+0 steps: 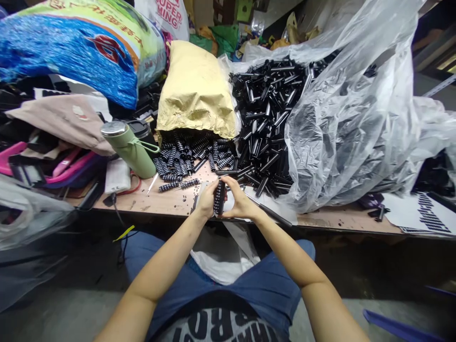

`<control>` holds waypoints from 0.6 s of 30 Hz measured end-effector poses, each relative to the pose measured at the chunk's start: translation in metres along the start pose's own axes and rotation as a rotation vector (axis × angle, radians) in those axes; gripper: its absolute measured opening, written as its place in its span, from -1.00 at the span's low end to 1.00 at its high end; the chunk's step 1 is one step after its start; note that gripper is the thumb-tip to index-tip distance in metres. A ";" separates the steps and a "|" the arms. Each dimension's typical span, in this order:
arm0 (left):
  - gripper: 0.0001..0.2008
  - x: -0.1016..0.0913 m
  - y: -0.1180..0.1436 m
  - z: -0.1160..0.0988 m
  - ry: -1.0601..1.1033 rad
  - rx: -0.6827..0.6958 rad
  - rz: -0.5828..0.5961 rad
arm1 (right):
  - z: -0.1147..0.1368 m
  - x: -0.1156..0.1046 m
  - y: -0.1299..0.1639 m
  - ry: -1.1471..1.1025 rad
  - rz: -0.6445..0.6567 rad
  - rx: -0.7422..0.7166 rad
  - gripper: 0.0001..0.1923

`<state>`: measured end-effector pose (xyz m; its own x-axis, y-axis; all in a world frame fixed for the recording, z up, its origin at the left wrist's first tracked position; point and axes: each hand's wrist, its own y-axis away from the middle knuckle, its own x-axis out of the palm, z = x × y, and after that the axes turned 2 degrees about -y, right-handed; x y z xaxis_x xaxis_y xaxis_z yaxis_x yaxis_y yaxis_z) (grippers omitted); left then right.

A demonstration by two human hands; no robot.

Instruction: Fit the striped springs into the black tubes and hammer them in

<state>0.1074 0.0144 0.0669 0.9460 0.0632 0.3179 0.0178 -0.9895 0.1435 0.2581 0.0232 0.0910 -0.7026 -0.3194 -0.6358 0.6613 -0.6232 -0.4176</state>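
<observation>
Both forearms reach forward from the lap and meet at the front edge of the workbench (171, 202). The left hand (207, 199) and the right hand (239, 202) are pressed together around a black studded piece (219, 197), which stands upright between them; the fingers of both hands are closed on it, thumbs on top.

Just behind the hands, more studded pieces (188, 159) lie spilled from the open mouth of a yellow paper bag (195, 90). To the right of them, a big heap of black tubes (267, 118) comes out of a clear plastic bag (352, 118) and reaches almost to the right hand. A green bottle (130, 148) lies tilted near the left front edge, beside a white box (117, 175).
</observation>
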 end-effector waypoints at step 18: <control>-0.71 0.018 0.011 -0.006 0.074 -0.294 -0.031 | -0.005 0.024 0.026 -0.301 -0.097 0.220 0.17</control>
<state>0.1230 0.0050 0.0799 0.9202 0.1130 0.3747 -0.0581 -0.9074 0.4163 0.2600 0.0029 0.0621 -0.8264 -0.4265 -0.3677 0.5388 -0.7885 -0.2965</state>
